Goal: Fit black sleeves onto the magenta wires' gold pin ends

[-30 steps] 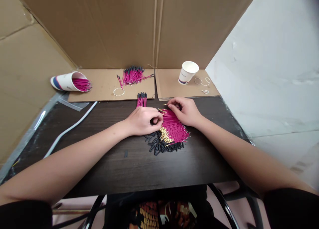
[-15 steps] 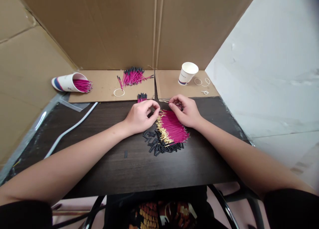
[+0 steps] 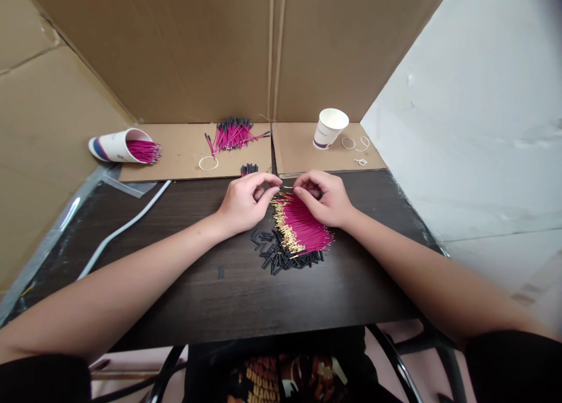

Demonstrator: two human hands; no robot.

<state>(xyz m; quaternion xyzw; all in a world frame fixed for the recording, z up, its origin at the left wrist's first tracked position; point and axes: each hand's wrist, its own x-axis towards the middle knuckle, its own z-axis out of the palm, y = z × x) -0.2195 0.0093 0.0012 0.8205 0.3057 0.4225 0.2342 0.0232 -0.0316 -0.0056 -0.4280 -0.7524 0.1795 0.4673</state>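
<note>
Over the top of the wire pile, my left hand (image 3: 248,200) and my right hand (image 3: 324,197) face each other, fingertips a short gap apart. The right one pinches a thin wire whose gold pin (image 3: 287,187) points left, its tip reaching the left fingertips. A dark bit that looks like a short black sleeve shows in the left hand's pinch, mostly covered by the fingers. Below lies a pile of magenta wires (image 3: 306,221) with gold pins along its left side. Loose black sleeves (image 3: 285,264) are scattered under and in front of it.
Black-ended magenta wires (image 3: 232,136) lie on a cardboard strip (image 3: 175,151), with a smaller bundle (image 3: 249,168) nearer. A tipped paper cup (image 3: 115,146) at left holds more wires. An upright paper cup (image 3: 330,129) and rubber bands (image 3: 362,144) sit at right. Cardboard walls stand behind.
My right hand has moved slightly left and down, bringing the wire's gold pin from above the gap to the left fingertips. The left hand has barely shifted.
</note>
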